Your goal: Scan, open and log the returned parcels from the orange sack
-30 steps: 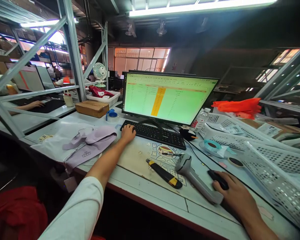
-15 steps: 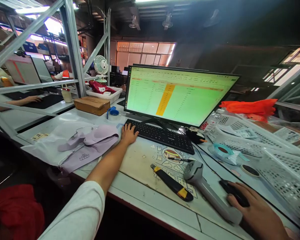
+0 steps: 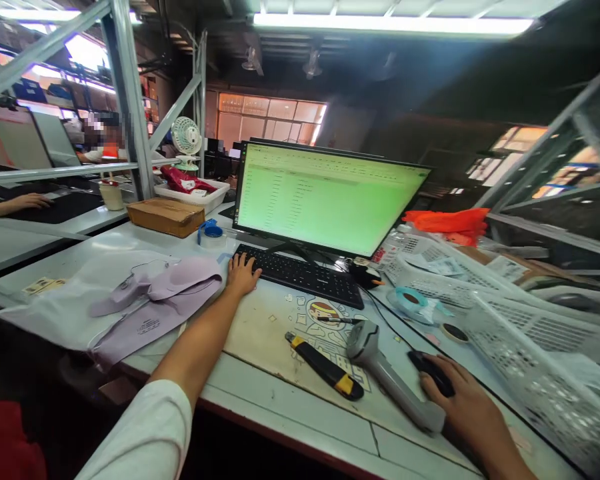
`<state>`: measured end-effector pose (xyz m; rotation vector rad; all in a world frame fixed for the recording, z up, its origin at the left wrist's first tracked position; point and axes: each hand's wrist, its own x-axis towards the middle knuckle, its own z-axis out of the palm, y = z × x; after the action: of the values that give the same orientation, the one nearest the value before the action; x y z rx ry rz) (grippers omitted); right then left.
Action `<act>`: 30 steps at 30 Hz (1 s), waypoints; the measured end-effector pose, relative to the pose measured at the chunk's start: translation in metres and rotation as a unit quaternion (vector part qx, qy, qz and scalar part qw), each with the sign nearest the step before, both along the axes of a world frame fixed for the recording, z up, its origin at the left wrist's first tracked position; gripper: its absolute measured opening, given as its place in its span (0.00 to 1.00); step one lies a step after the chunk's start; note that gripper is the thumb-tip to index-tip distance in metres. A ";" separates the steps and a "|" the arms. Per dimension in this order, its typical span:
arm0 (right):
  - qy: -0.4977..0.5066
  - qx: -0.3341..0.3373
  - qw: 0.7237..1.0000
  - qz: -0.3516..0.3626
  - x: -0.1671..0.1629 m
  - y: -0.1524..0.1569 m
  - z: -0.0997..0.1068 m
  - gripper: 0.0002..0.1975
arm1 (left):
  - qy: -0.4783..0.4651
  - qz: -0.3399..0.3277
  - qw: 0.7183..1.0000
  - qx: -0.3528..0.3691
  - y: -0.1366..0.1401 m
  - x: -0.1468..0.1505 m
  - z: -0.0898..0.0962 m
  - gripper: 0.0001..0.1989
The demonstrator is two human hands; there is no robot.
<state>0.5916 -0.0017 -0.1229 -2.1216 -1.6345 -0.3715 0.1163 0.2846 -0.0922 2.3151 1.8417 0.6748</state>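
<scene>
My left hand (image 3: 242, 275) rests with fingers spread on the left end of a black keyboard (image 3: 310, 278). To the right, my right hand (image 3: 467, 393) is wrapped over a black computer mouse (image 3: 431, 373). Beside that hand lies a grey barcode scanner (image 3: 397, 383), its head pointing away from me. A black and yellow utility knife (image 3: 325, 367) and a dark pen (image 3: 341, 321) lie on the printed desk mat (image 3: 253, 333). Behind the keyboard, a monitor (image 3: 320, 200) shows a greenish table. Left of my forearm, a lilac bra (image 3: 185, 283) lies on a plastic bag (image 3: 45, 317).
At the back left are a cardboard box (image 3: 167, 217), a blue tape roll (image 3: 212, 233) and a small fan (image 3: 186, 137). White perforated baskets (image 3: 520, 333) and a teal-edged roll (image 3: 411, 300) crowd the right. Another person's hand (image 3: 33, 200) rests at the neighbouring desk.
The orange column has gone from the screen, which shows a different layout of rows. My view has swung rightward and slightly up. Both hands keep their places on keyboard and mouse.
</scene>
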 end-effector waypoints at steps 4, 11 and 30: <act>0.057 0.000 0.998 -0.015 -0.008 -0.002 0.008 0.33 | 0.019 0.009 1.000 0.006 0.003 0.000 -0.006 0.31; 0.065 0.006 0.998 -0.024 -0.016 -0.004 0.010 0.30 | 0.032 0.008 0.999 0.013 0.008 0.000 -0.011 0.31; 0.069 0.003 0.997 -0.019 -0.017 -0.004 0.010 0.29 | 0.033 0.013 0.999 0.020 0.008 0.000 -0.010 0.30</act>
<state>0.5749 -0.0060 -0.1129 -2.1275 -1.5148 -0.2351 0.1160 0.2929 -0.1026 2.3704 1.9075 0.6519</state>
